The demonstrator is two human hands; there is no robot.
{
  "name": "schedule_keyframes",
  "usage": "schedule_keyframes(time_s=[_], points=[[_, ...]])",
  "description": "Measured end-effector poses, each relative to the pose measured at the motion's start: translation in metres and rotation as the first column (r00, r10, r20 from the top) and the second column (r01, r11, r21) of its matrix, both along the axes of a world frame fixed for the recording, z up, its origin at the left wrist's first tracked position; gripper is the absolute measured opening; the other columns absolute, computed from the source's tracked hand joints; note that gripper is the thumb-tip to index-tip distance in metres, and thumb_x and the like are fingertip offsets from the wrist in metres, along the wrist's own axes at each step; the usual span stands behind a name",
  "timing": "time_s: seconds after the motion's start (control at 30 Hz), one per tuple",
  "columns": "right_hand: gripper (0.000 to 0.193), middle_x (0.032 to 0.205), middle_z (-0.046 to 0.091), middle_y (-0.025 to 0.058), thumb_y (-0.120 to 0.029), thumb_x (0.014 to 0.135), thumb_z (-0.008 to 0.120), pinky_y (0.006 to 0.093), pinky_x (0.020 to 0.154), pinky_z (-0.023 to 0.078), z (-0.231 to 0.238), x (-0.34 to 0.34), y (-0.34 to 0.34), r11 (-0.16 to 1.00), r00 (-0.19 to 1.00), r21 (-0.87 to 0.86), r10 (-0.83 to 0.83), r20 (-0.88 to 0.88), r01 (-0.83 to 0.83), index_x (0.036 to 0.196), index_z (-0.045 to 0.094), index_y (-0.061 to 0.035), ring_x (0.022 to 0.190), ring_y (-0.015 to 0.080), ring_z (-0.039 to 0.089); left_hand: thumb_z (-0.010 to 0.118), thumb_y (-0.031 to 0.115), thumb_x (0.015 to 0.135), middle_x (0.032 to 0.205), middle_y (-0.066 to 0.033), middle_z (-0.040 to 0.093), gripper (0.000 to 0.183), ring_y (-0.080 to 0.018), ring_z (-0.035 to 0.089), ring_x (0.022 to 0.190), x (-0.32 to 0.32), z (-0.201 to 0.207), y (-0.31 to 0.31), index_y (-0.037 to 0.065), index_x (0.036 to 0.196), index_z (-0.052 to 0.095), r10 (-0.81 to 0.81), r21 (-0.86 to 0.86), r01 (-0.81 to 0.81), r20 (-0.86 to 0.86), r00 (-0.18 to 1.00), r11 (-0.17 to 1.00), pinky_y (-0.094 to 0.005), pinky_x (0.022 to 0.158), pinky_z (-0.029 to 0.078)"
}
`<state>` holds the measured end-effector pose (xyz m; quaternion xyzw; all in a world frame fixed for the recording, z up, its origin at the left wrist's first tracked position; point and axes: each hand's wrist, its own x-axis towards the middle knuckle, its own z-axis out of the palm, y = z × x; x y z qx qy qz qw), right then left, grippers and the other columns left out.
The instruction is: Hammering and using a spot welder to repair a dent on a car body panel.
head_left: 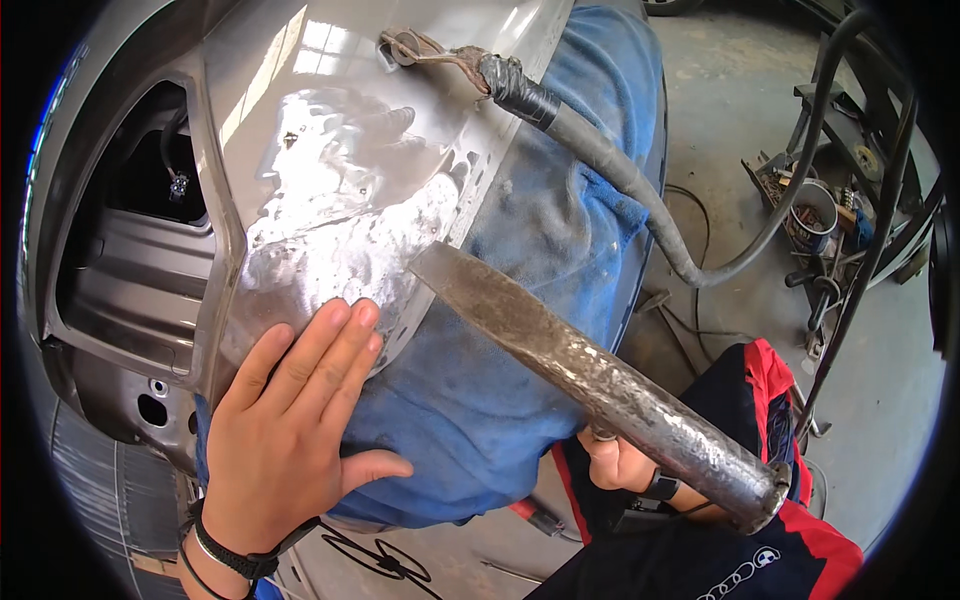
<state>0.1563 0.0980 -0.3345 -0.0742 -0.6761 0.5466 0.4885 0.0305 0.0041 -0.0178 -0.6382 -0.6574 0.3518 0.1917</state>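
My left hand (pixel 290 420) lies open, its fingertips resting on the lower part of a silver-grey car body panel (pixel 320 40). Just beyond them is a bare, shiny, uneven metal patch (pixel 340 215). Large in the foreground is the steel head of a body hammer (pixel 570 360), with a flat wedge-shaped end toward the panel and a round face at the lower right. Below this head, my right hand (pixel 612 462) is closed around the handle, which is mostly hidden. I cannot tell whether the hammer touches the panel.
A thick cable (pixel 610 155) with a taped end is fixed to the panel top. Blue cloth (pixel 450 400) drapes beside the panel. Left is a body opening (pixel 130 220). On the right stand a bucket of small parts (pixel 812 215) and loose tools. Thin black wire (pixel 375 560) lies below.
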Motion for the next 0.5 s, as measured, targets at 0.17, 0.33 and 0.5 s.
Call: schedule_keyframes(time_s=[0.17, 0.33, 0.5], points=[[0.04, 0.061, 0.057, 0.0068, -0.027, 0.068, 0.081, 0.0351, 0.046, 0.041, 0.009, -0.003, 0.002, 0.998, 1.0, 0.055, -0.017, -0.002, 0.017, 0.088, 0.056, -0.0027, 0.046, 0.0247, 0.056, 0.058, 0.066, 0.07, 0.142, -0.0088, 0.05, 0.086, -0.0248, 0.04, 0.137, -0.001, 0.0, 0.0, -0.001, 0.125, 0.056, -0.009, 0.01, 0.009, 0.009, 1.0, 1.0, -0.0413, 0.111, 0.029], [0.038, 0.06, 0.057, 0.0075, -0.026, 0.069, 0.08, 0.0358, 0.046, 0.04, 0.015, -0.004, 0.003, 0.996, 0.996, 0.057, -0.069, -0.048, 0.072, 0.087, 0.056, -0.0025, 0.046, 0.0259, 0.055, 0.058, 0.065, 0.071, 0.141, -0.0087, 0.05, 0.084, -0.0235, 0.04, 0.136, 0.0, 0.0, 0.011, -0.001, 0.124, 0.057, -0.015, 0.022, 0.014, 0.046, 0.999, 1.0, -0.0396, 0.111, 0.028], [0.031, 0.062, 0.057, 0.0092, -0.027, 0.078, 0.071, 0.0392, 0.049, 0.043, -0.01, -0.005, -0.006, 0.994, 0.994, 0.011, -0.106, -0.032, 0.106, 0.088, 0.056, -0.002, 0.049, 0.0289, 0.056, 0.055, 0.066, 0.073, 0.141, -0.0085, 0.05, 0.084, -0.0225, 0.04, 0.136, -0.002, 0.0, 0.013, 0.0, 0.124, 0.057, -0.05, 0.022, 0.049, 0.046, 0.998, 0.999, -0.0381, 0.112, 0.025]])
